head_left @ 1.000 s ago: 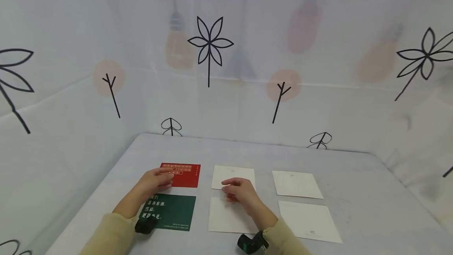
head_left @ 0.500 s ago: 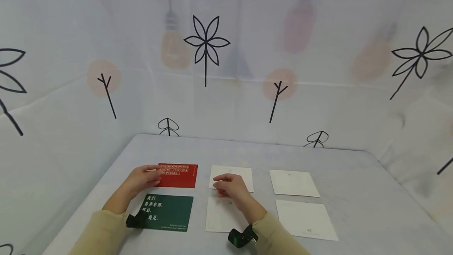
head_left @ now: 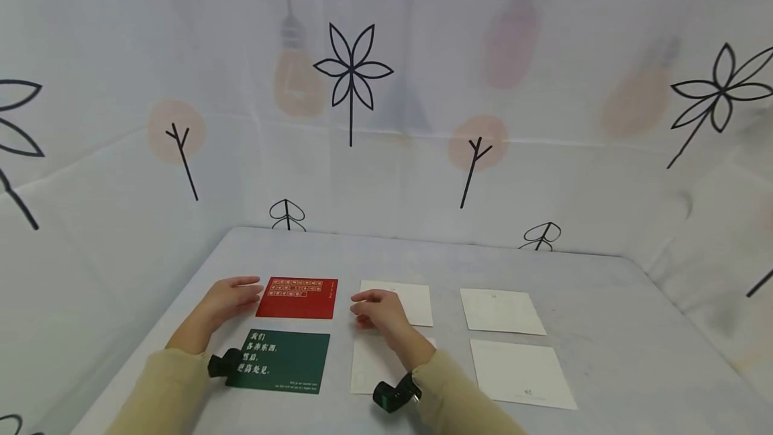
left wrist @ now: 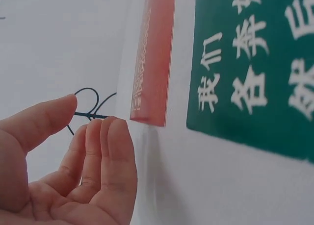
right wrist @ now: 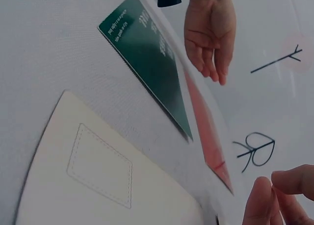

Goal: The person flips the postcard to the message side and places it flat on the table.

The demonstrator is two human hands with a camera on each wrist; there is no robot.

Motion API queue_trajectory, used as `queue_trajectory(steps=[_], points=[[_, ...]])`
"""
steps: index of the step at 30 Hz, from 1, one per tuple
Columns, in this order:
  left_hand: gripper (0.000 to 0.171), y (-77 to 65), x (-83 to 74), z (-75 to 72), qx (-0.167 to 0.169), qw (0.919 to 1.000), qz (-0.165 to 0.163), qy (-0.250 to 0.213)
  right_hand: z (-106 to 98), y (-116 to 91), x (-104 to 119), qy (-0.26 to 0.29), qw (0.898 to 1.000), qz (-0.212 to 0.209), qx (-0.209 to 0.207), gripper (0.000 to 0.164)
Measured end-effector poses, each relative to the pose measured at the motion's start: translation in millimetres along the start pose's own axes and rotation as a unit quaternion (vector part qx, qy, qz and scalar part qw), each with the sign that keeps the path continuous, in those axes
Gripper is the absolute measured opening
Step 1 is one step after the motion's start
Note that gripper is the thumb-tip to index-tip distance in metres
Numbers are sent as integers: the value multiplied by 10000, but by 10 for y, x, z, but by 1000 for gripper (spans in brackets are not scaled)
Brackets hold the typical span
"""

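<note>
A red card (head_left: 304, 302) with rows of small printed boxes lies at the back left of the table. In front of it is a dark green card (head_left: 292, 362) with white lettering. My left hand (head_left: 220, 306) is just left of the red card, its fingers loosely bent and holding nothing; the left wrist view shows a gap between thumb and fingers. Over the middle column of white cards is my right hand (head_left: 384, 317), fingers relaxed and nothing in them. It partly covers the back white card (head_left: 417, 304) and the front white card (head_left: 370, 371).
Two more pale cards lie to the right, a back one (head_left: 501, 313) and a front one (head_left: 522, 374). The table (head_left: 628, 354) has a whitish cover, and a printed white curtain (head_left: 398, 186) hangs behind it. A dark device (head_left: 395, 396) sits at the right wrist.
My left hand has slid left off the red card, leaving that card fully in view. The right hand has shifted left over the white cards. The cards keep their layout.
</note>
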State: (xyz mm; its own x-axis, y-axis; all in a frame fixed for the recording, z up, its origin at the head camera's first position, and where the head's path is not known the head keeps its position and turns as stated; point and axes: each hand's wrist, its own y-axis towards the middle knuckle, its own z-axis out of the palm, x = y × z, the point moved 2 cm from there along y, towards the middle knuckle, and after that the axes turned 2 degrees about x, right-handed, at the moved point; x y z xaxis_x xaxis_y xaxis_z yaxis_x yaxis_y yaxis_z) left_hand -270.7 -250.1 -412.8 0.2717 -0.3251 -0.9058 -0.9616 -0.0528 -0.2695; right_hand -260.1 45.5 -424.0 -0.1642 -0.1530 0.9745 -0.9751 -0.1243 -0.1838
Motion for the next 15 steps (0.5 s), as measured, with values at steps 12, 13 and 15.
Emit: queue_trajectory(steps=[12,13,15], points=[[54,94,50,-79,174,9997,-140,-17,172,124,39,331,9993,137,-75,19],[54,108,54,-84,202,9997,-141,-43,184,135,44,328,9993,145,-95,19],[54,134,63,-98,248,9996,-140,-91,206,158,51,299,9993,154,-154,18]])
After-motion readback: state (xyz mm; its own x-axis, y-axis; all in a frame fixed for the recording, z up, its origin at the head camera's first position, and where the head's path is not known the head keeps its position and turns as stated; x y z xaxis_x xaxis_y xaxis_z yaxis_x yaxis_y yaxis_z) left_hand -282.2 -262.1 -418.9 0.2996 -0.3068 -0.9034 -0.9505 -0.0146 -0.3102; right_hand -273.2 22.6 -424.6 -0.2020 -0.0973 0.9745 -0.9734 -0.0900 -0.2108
